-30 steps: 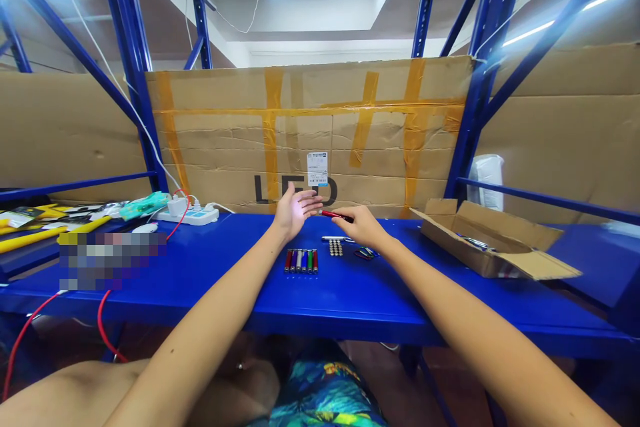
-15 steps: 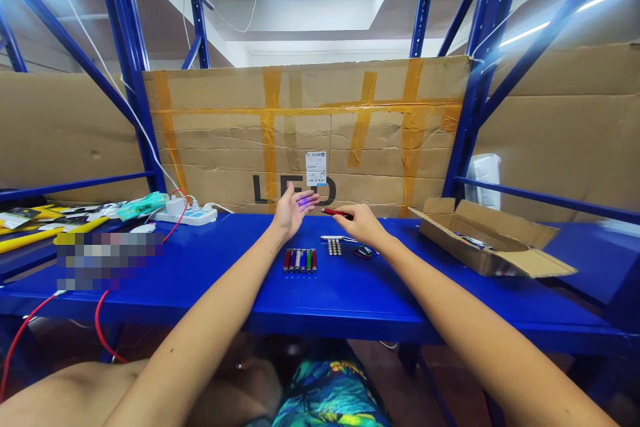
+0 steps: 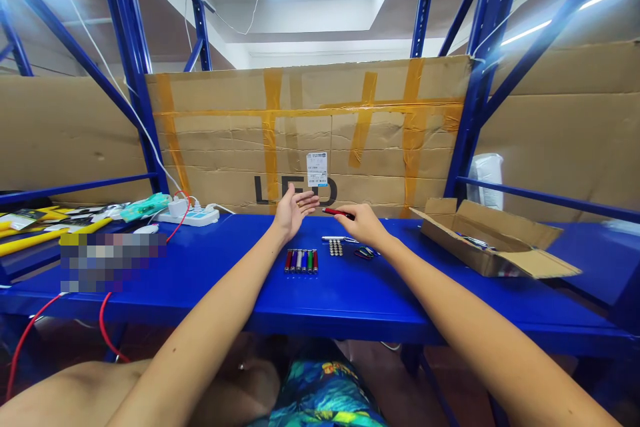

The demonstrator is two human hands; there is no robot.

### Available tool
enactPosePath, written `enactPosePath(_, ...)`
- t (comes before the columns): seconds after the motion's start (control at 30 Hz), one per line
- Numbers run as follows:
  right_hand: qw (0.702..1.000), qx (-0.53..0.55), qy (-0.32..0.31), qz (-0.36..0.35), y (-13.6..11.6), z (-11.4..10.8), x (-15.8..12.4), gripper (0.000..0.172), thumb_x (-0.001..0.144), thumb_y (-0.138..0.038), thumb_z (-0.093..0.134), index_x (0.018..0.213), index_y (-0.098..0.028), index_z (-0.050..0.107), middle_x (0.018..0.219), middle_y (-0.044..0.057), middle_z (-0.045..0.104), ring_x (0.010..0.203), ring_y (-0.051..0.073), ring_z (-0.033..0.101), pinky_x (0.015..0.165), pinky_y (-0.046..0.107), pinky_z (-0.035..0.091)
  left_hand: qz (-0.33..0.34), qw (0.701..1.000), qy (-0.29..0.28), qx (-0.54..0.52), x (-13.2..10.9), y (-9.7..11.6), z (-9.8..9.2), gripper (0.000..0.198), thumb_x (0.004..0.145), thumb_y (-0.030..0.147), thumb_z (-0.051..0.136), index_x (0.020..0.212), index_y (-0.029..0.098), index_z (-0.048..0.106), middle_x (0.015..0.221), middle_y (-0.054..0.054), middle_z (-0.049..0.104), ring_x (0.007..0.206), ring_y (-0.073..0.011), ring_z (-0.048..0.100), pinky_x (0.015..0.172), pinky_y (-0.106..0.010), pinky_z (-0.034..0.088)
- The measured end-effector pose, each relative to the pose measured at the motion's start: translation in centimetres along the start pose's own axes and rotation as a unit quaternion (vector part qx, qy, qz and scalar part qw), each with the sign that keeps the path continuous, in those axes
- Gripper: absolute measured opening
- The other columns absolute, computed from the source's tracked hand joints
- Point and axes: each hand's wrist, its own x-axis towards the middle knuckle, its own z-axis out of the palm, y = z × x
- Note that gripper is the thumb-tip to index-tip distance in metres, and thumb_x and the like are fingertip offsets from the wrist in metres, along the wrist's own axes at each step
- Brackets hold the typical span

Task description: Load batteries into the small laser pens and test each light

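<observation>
Palm turned toward the right, my left hand (image 3: 294,212) is held above the table with its fingers stretched out and nothing in it. My right hand (image 3: 369,223) grips a small red flashlight (image 3: 338,213), its front end pointing at the left palm. No light spot shows on the palm. Below the hands, several small metal flashlights (image 3: 301,261) in red, blue, silver and green lie in a row. Right of them are rows of button cells (image 3: 336,248), a silver pen-like piece (image 3: 332,238) and a bunch of coloured clips (image 3: 367,253), partly behind my right hand.
An opened cardboard box (image 3: 480,247) with metal pieces inside stands on the right of the blue table (image 3: 350,300). At left are a white power strip (image 3: 195,215), red cables and yellow-handled items (image 3: 35,237). A large cardboard sheet (image 3: 225,140) stands behind the table.
The purple light on my left fingers has gone out. Both hands stay in nearly the same place, with the red flashlight still in my right hand.
</observation>
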Motion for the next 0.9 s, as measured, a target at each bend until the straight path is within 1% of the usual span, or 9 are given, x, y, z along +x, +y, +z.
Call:
enactPosePath(0.07,1.0,-0.003,-0.001,0.002,-0.03,-0.04,0.01,0.03,0.087,-0.023,0.051,0.102,-0.016,0.076,0.081,0.006,0.075,0.063,0.015,0.056,0.06,0.025,0.037,-0.003,1.0,-0.001,0.0,0.0,-0.01,0.01,0.068,0.088,0.067,0.035,0.099,0.008,0.067,0.109,-0.021,0.069,0.107,-0.0294,0.064,0.099,-0.04,0.045)
enactPosePath(0.2,1.0,-0.009,0.003,0.011,-0.18,0.02,0.05,0.028,0.086,-0.023,0.051,0.092,-0.013,0.076,0.072,0.005,0.072,0.059,0.013,0.052,0.058,0.025,0.035,-0.007,1.0,0.0,-0.001,0.03,-0.08,0.06,0.07,0.088,0.067,0.035,0.096,0.006,0.068,0.108,-0.022,0.069,0.102,-0.0287,0.066,0.097,-0.038,0.046)
enactPosePath(0.37,1.0,-0.012,0.0,0.007,-0.18,0.28,0.02,0.026,0.085,-0.023,0.051,0.087,-0.013,0.075,0.07,0.005,0.07,0.059,0.013,0.051,0.058,0.025,0.035,-0.008,1.0,-0.003,-0.005,0.06,-0.1,0.06,0.07,0.089,0.067,0.034,0.095,0.006,0.068,0.106,-0.021,0.07,0.098,-0.0279,0.067,0.096,-0.038,0.047)
enactPosePath(0.57,1.0,-0.02,0.001,-0.005,0.05,0.23,0.0,0.028,0.087,-0.023,0.05,0.095,-0.014,0.075,0.076,0.006,0.073,0.061,0.014,0.054,0.059,0.026,0.036,-0.006,1.0,-0.013,-0.014,0.12,-0.17,-0.11,0.069,0.089,0.067,0.034,0.094,0.007,0.068,0.103,-0.021,0.07,0.097,-0.0274,0.068,0.095,-0.038,0.047)
enactPosePath(0.67,1.0,-0.012,-0.001,-0.014,0.14,0.22,0.04,0.029,0.088,-0.022,0.049,0.1,-0.015,0.074,0.083,0.007,0.074,0.066,0.016,0.058,0.062,0.026,0.038,-0.006,1.0,-0.014,-0.015,0.15,-0.19,-0.16,0.068,0.09,0.066,0.034,0.094,0.008,0.068,0.101,-0.02,0.071,0.095,-0.0265,0.068,0.094,-0.038,0.048)
enactPosePath(0.8,1.0,0.006,0.001,-0.003,0.45,0.54,0.08,0.028,0.089,-0.021,0.05,0.104,-0.014,0.072,0.09,0.008,0.074,0.073,0.017,0.061,0.066,0.027,0.041,-0.006,1.0,-0.01,-0.017,0.2,-0.19,-0.13,0.066,0.091,0.064,0.035,0.092,0.007,0.068,0.099,-0.02,0.071,0.094,-0.0257,0.068,0.094,-0.037,0.048)
enactPosePath(0.9,1.0,0.009,0.007,-0.005,0.58,0.7,0.06,0.029,0.09,-0.022,0.048,0.106,-0.015,0.07,0.092,0.008,0.074,0.074,0.017,0.061,0.066,0.027,0.041,-0.005,1.0,-0.005,-0.022,0.24,-0.21,-0.09,0.065,0.091,0.062,0.035,0.092,0.007,0.068,0.098,-0.02,0.071,0.096,-0.0257,0.068,0.095,-0.037,0.048)
